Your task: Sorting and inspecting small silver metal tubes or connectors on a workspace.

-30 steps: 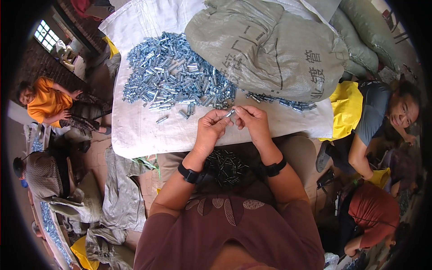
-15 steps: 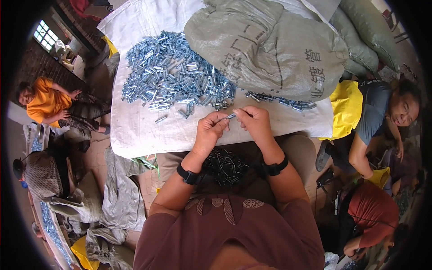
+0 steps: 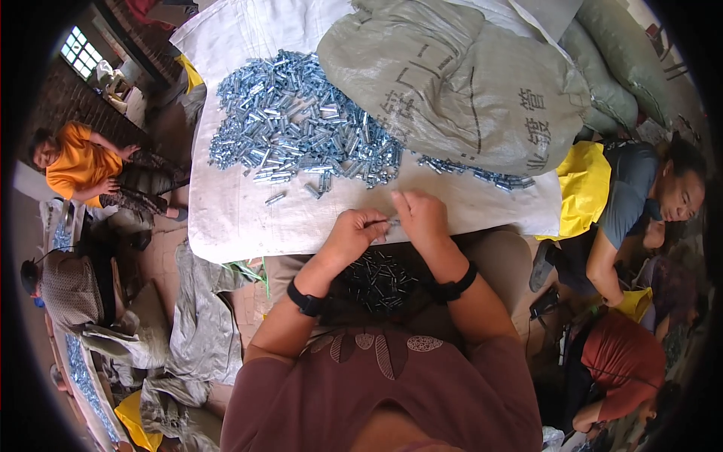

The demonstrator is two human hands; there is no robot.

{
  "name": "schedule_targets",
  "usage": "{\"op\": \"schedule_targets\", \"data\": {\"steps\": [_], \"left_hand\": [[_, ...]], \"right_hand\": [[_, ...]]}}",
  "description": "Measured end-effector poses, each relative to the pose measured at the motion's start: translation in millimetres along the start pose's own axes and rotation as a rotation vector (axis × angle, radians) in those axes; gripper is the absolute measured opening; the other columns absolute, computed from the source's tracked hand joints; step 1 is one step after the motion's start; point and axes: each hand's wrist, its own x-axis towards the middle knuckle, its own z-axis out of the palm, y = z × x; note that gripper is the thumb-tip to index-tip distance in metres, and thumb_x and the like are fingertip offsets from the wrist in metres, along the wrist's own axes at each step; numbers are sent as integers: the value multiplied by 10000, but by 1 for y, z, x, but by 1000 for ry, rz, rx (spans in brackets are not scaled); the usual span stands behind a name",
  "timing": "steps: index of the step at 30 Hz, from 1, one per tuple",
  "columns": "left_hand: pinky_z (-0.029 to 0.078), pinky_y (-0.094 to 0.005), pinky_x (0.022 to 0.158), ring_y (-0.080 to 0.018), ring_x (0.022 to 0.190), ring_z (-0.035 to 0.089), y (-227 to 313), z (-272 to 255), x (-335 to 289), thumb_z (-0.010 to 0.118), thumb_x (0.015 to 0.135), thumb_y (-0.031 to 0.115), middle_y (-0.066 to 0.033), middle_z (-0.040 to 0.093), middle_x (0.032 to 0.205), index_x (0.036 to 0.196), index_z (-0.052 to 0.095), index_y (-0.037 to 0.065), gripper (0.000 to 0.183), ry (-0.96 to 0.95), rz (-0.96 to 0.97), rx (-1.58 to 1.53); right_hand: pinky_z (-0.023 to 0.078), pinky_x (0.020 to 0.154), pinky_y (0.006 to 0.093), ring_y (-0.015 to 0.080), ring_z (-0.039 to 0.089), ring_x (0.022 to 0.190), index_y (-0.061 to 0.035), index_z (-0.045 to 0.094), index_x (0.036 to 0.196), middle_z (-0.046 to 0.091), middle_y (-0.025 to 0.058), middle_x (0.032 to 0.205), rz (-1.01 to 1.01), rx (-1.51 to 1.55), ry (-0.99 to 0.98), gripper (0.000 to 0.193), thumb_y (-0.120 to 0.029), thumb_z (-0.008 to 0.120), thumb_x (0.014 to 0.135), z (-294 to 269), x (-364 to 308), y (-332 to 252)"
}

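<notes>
My left hand (image 3: 352, 235) is closed, pinching a small metal sleeve (image 3: 393, 222) between thumb and fingertips just above the table's near edge. The sleeve's far end meets my right hand (image 3: 423, 220). That hand's fingers point up and are pressed together; its thumb and whatever it holds are hidden. Beyond my hands lies a large heap of shiny bluish-silver metal sleeves (image 3: 301, 120), with a few loose ones (image 3: 276, 198) at its near side. Below my hands, at my lap, sits a pile of small dark pins (image 3: 380, 280).
A grey-green woven sack (image 3: 452, 90) covers the heap's right part on the white sheet (image 3: 248, 222). Full sacks (image 3: 617, 64) stand at the far right. People sit close on both sides, one beside a yellow bag (image 3: 584, 188). Grey sacking (image 3: 199, 331) lies on the floor at left.
Both hands have come down toward me, away from the heap. My right fingertips have left the sleeve and now point upward. The person at the right has turned their head.
</notes>
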Motion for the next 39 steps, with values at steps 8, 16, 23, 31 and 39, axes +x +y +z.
{"op": "schedule_targets", "data": {"steps": [8, 16, 23, 31, 39], "left_hand": [[511, -408, 613, -348, 681, 622, -3, -33, 62, 622, 769, 67, -190, 611, 857, 798, 598, 23, 58, 408, 358, 995], [513, -399, 591, -322, 680, 633, -4, -33, 73, 556, 747, 29, -158, 584, 835, 770, 589, 56, 48, 341, 320, 1164], [514, -404, 598, -326, 679, 632, -4, -40, 72, 560, 751, 45, -156, 586, 849, 771, 601, 52, 46, 317, 321, 1139], [510, -436, 609, -349, 683, 629, -7, -36, 63, 572, 782, 82, -183, 599, 874, 814, 597, 29, 66, 328, 270, 1091], [391, -257, 453, -127, 513, 521, 0, -32, 45, 644, 756, 4, -102, 631, 754, 896, 594, 31, 151, 309, -38, 95]], "right_hand": [[473, 635, 374, 261, 582, 748, -129, 671, 977, 559, 65, 792, -144, -107, 242, 196, -159, 658, 784, 18, 33, 16], [467, 619, 359, 227, 572, 723, -138, 697, 915, 541, 45, 767, -127, -127, 270, 177, -203, 702, 751, 17, 32, 10], [476, 623, 362, 242, 583, 722, -139, 699, 878, 569, 52, 785, -78, -6, 328, 130, -196, 687, 763, 22, 33, 14], [494, 649, 355, 271, 607, 749, -98, 680, 909, 627, 92, 843, -49, 96, 394, 152, -130, 652, 763, 21, 35, 24], [429, 473, 215, 72, 556, 599, 5, 651, 872, 614, 24, 747, 318, 1114, 121, 83, -55, 670, 818, 4, 30, 5]]}}
